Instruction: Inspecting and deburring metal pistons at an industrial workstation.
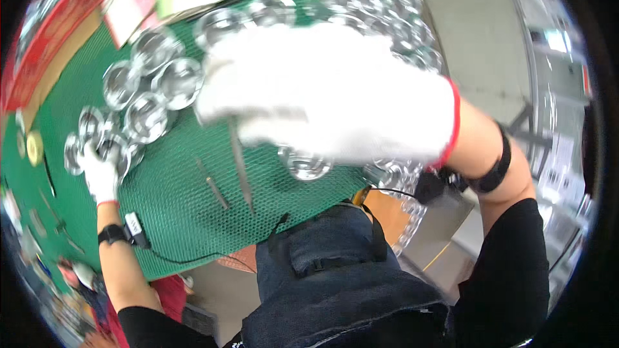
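Observation:
At the left, my left hand (102, 173), in a white glove, has its fingers on the rim of a shiny round metal cup-shaped part (116, 149) in a cluster of similar parts. My right hand (329, 96), also gloved in white with a red cuff, is large and smeared by motion over the middle of the table. A slim, pointed metal tool (242, 177) runs down from between its curled fingers. Beneath it lies a thin metal rod (213, 185) on the green mat (171, 187). The glove covers part of the parts behind it.
More shiny round parts (155, 48) lie left of centre and at the right (400, 19); one (306, 162) sits below my right hand. A red bin (64, 32) and papers (129, 6) are at the far left. A yellow tape roll (35, 147) lies by the left edge.

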The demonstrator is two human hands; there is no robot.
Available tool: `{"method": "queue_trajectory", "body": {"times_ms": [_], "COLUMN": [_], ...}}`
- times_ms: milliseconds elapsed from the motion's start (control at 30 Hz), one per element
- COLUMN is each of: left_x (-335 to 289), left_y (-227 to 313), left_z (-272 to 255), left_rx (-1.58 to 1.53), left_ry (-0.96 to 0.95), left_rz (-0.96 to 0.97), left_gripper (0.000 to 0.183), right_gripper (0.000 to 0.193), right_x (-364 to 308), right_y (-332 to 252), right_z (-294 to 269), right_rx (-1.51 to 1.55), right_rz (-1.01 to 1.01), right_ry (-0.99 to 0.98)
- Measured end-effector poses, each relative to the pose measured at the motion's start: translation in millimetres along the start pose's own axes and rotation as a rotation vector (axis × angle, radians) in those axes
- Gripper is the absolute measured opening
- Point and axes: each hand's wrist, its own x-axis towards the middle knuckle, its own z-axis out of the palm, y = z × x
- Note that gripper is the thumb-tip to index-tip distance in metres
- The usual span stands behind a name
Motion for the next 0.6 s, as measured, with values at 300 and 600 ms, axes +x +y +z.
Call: {"method": "queue_trajectory", "body": {"times_ms": [300,600], "left_x": [31,-243], "left_y": [4,353], "left_z": [-70,-101], "left_rx": [-0.020,-0.480], "left_ry": [-0.161,-0.780], "left_rz": [0.215,0.748], "left_gripper": [0.060,0.052], "right_gripper": [0.031,0.032], "right_x": [-341,-519], "right_y": [-139,-267], "right_z": [26,120], "right_rx": [0.400,0.564], "right_rz": [0.866,1.230], "right_ry": [-0.103,0.318]}}
